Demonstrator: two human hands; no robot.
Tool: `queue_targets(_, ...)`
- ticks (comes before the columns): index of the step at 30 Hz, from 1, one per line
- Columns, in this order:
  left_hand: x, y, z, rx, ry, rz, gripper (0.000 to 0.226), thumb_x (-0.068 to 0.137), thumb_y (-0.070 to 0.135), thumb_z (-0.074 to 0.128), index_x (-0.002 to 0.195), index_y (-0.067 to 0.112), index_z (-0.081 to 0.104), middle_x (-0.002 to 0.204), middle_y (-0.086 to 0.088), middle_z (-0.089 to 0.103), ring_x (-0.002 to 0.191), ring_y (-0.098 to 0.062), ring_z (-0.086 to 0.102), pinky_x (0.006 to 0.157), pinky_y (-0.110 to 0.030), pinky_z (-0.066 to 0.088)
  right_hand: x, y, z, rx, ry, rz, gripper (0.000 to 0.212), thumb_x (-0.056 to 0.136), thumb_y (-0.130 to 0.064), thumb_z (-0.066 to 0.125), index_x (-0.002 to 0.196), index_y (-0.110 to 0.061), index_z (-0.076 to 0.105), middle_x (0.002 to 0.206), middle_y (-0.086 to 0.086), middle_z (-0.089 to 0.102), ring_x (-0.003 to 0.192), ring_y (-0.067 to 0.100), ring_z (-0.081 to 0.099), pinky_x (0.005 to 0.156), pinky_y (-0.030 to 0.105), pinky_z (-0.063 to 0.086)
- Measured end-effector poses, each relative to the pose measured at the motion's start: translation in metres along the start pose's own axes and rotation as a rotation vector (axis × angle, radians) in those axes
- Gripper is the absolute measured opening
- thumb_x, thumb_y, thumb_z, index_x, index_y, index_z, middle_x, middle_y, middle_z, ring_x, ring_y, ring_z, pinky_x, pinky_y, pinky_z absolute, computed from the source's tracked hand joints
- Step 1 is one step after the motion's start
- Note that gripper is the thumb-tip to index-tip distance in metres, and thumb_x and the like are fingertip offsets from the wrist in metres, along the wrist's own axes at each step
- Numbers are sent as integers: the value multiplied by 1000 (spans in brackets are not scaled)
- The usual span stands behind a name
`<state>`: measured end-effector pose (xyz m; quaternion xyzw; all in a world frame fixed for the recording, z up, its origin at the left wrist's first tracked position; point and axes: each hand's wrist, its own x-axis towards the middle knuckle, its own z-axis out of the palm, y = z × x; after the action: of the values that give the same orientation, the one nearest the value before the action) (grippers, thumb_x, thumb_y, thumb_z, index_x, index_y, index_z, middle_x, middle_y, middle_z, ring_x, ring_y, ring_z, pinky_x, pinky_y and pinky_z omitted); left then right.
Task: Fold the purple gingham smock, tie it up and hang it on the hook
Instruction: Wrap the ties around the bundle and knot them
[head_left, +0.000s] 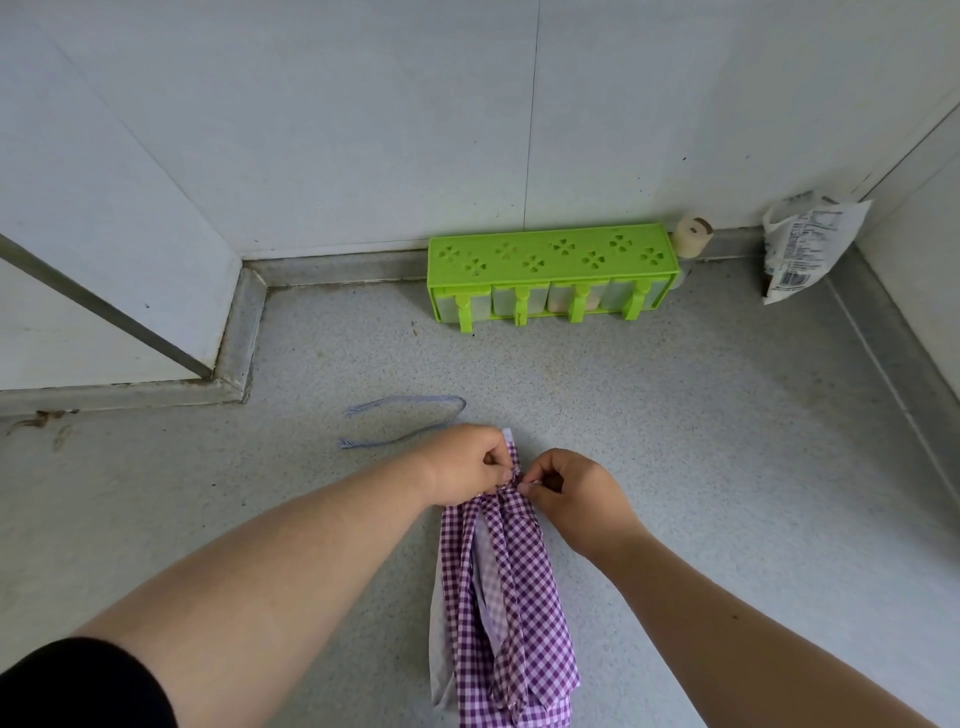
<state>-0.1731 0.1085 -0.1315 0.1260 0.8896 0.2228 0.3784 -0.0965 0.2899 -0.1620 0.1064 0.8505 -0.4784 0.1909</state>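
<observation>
The purple gingham smock (511, 597) lies folded into a long narrow bundle on the grey speckled counter, running from my hands toward me. My left hand (467, 465) grips the gathered far end of the bundle from the left. My right hand (576, 493) pinches the same gathered spot from the right, thumb and fingertips meeting my left thumb. A thin pale purple tie string (410, 421) loops loose on the counter beyond my left hand. No hook is in view.
A green plastic seasoning box (550, 260) with several small drawers stands against the back wall. A cork-topped bottle (691, 239) is right behind it. A crumpled white printed bag (805, 244) leans in the right corner. A raised ledge (244, 332) borders the left.
</observation>
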Motion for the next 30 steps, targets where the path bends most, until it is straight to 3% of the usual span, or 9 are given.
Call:
queue_targets(5,-2,2,-4,14,-68,8,14,105,29,61,91,33,60,93,12,74,83,-4,67,75,-28,51,-2,1,-2,-29,-46,3,12,91,-24,75,81,-28,70,81,-7,71,69,6,61,64,21,51)
queue_targets(9,-3,2,-4,4,-106,-3,13,107,24,57,94,28,61,92,9,74,87,-9,72,84,-33,59,-3,1,-3,-30,-80,11,9,91,-25,76,84,-28,71,84,-6,72,77,14,66,73,31,57)
queue_targets(15,-5,1,-2,-36,-80,-36,13,108,19,51,99,21,61,94,5,75,88,-12,74,88,-37,61,-8,5,-5,-108,-154,-17,9,92,-23,73,87,-30,70,90,-7,72,85,15,68,81,34,59)
queue_targets(20,-6,-2,4,-63,-30,-67,12,108,22,50,101,20,60,93,6,76,88,-10,72,90,-40,60,-6,2,-8,-182,-195,-20,9,92,-22,72,87,-29,70,91,-9,71,86,9,67,82,30,58)
queue_targets(26,-8,-2,9,-13,9,-57,14,108,23,49,96,25,56,99,5,72,91,-9,67,76,-30,51,-1,-2,-16,-315,-266,-105,6,92,-19,71,94,-24,72,98,-14,67,91,1,61,77,12,46)
queue_targets(28,-7,-5,14,3,21,-54,14,107,27,51,93,29,54,98,5,70,91,-12,66,81,-34,55,0,-3,-18,-365,-293,-143,7,92,-19,71,96,-24,72,100,-13,66,92,1,60,75,11,43)
queue_targets(30,-7,-7,15,21,40,-41,15,106,30,53,92,31,53,95,6,67,87,-12,64,76,-33,52,-1,-1,-18,-337,-296,-131,5,93,-22,71,96,-26,71,100,-13,66,92,2,61,77,12,45)
